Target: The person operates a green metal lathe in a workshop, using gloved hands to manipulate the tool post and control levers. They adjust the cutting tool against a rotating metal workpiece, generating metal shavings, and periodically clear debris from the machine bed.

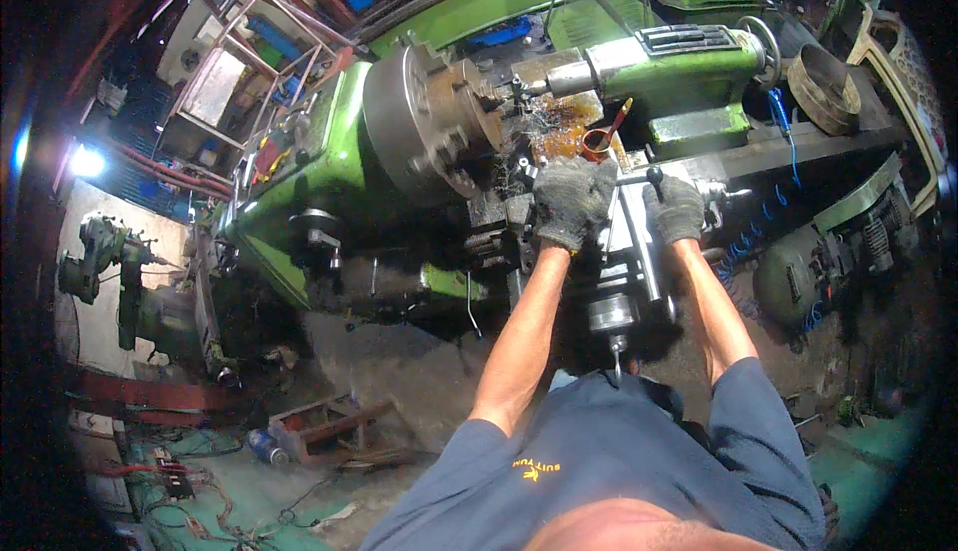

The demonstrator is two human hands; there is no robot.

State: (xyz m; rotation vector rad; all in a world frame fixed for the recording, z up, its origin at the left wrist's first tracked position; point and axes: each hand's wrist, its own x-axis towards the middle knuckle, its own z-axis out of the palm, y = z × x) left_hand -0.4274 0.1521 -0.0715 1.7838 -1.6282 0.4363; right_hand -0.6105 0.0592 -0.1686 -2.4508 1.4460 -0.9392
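Both my hands wear dark grey work gloves at the carriage of a green metal lathe [339, 132]. My left hand [572, 202] is closed over the tool post area; its fingertips and what they grip are hidden. To its right, my right hand [676, 212] curls beside the black-tipped end of a lever [635, 179] and seems closed on it. Between the hands a long pale bar [644, 247] slants toward me. Just beyond my left hand stands a small cup [596, 146] of reddish-brown liquid, with a brush [621, 117] in it. A large chuck [419, 117] is on the left.
The green tailstock [679, 77] with its handwheel [763, 47] is at the far right, near a metal ring [823, 90]. A dial handwheel [613, 316] juts toward my body. A blue coiled hose [783, 117] hangs at right. Frames and cables [200, 521] lie on the floor.
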